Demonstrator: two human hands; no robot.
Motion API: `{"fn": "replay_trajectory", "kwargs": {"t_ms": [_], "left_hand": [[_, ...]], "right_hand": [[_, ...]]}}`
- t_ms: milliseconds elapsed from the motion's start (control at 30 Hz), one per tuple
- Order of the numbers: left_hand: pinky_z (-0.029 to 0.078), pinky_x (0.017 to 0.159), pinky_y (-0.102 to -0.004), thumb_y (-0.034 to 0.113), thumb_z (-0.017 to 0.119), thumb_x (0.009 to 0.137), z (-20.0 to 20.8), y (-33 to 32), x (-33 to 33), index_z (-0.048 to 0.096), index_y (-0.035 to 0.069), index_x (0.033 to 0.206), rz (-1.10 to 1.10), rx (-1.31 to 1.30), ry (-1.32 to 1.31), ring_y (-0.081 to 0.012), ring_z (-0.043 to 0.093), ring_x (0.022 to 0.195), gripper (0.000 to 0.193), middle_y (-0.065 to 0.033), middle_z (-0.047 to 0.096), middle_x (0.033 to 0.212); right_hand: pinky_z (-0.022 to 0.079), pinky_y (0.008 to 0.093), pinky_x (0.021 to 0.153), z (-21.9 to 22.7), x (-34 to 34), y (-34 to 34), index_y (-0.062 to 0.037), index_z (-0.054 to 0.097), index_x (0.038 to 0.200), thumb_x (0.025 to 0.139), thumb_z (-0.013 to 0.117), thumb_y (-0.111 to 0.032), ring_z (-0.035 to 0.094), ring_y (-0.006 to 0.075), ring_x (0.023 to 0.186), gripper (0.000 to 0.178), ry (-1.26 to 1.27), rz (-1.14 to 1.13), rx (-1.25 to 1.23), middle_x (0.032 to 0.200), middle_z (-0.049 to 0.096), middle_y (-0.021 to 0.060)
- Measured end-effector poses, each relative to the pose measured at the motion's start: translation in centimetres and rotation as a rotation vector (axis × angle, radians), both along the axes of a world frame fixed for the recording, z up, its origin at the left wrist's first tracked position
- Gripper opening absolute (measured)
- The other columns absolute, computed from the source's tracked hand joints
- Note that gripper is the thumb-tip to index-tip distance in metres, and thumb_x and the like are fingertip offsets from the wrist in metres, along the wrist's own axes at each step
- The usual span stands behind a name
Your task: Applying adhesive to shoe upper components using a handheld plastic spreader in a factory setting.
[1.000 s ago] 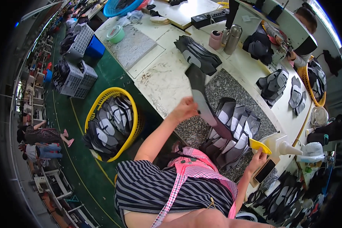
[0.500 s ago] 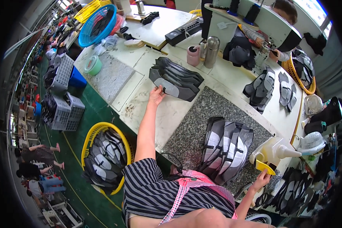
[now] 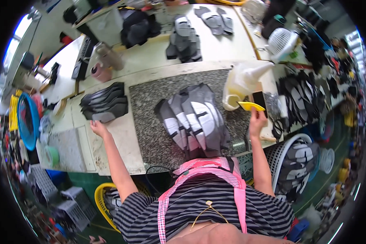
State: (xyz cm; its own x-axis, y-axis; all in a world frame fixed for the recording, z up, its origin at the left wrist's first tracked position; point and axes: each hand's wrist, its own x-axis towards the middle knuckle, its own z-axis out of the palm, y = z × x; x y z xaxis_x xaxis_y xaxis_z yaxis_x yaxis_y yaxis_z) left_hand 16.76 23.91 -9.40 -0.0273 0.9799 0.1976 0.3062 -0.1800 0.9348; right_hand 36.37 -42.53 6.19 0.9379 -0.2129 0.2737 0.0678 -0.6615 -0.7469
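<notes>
While the right hand (image 3: 257, 122) pinches a yellow scraper (image 3: 252, 106) between thumb and fingers, the left hand (image 3: 99, 127) is stretched out at the near edge of a grey-black pile (image 3: 105, 101) on the white table (image 3: 122, 156). I see its fingers partly bent at the pile's lowest piece, but from here I cannot tell whether they grip it or only touch it. That pile's pieces overlap in a row, beyond the left edge of a speckled slab (image 3: 146, 110).

On the slab, right in front of the person, lies the other stack (image 3: 193, 118), its grey pieces with white patches fanned and overlapping. To its right sits a pale bottle (image 3: 236, 83), spout toward the far right and open mouth facing this way; the scraper is just beside that mouth. A dark phone (image 3: 258, 98) lies near them.

Farther back on the table are 2 small heaps, 1 nearer (image 3: 184, 38) and 1 farther right (image 3: 215, 20), and to the left a flask (image 3: 110, 57) beside a pink cup (image 3: 101, 73). Below the table, a white basket (image 3: 274, 162) of pieces stands on the right, and a yellow basket (image 3: 99, 203) on the left, partly hidden by the arm.
</notes>
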Motion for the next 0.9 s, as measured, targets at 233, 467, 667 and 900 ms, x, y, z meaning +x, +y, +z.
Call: {"fn": "replay_trajectory", "kwargs": {"t_ms": [233,467,667,900], "left_hand": [[0.047,0.077,-0.0253,0.017,0.066,0.089,16.2,-31.4,8.7,0.055,0.003,0.127,-1.051,-0.224,0.197,-0.0102,0.056,0.088,0.041,-0.0038,0.059,0.105],[0.043,0.082,-0.0376,0.043,0.075,0.077,16.6,-40.6,10.7,0.063,0.004,0.119,-1.03,0.04,0.579,-0.0267,0.051,0.093,0.059,-0.0108,0.05,0.094],[0.044,0.084,-0.0362,0.042,0.077,0.075,14.3,-40.1,11.0,0.067,0.006,0.115,-1.063,-0.098,0.538,-0.0259,0.051,0.093,0.054,-0.0104,0.05,0.096],[0.042,0.08,-0.0304,0.035,0.077,0.076,14.1,-39.6,10.5,0.066,0.007,0.119,-1.078,-0.099,0.572,-0.021,0.047,0.089,0.053,-0.0076,0.048,0.091]], "right_hand": [[0.046,0.0372,0.061,-1.6,1.0,0.7,-0.0015,0.067,0.094,0.092,0.059,-0.015,0.064,0.0301,0.069,0.016,-0.044,0.148,-0.051,0.082,0.066,0.0165],[0.042,0.0289,0.056,-2.6,1.4,4.8,0.0043,0.066,0.089,0.092,0.062,-0.017,0.053,0.0088,0.06,0.022,0.138,0.24,0.52,0.07,0.065,0.003],[0.048,0.0429,0.062,-3.0,5.5,11.2,-0.0075,0.064,0.092,0.088,0.061,-0.022,0.063,0.034,0.077,0.015,-0.057,0.487,-0.005,0.085,0.065,0.0094],[0.046,0.0438,0.061,-1.8,7.2,9.4,-0.0055,0.063,0.09,0.087,0.061,-0.024,0.064,0.0339,0.074,0.019,0.193,0.646,-0.01,0.081,0.065,0.0133]]}}
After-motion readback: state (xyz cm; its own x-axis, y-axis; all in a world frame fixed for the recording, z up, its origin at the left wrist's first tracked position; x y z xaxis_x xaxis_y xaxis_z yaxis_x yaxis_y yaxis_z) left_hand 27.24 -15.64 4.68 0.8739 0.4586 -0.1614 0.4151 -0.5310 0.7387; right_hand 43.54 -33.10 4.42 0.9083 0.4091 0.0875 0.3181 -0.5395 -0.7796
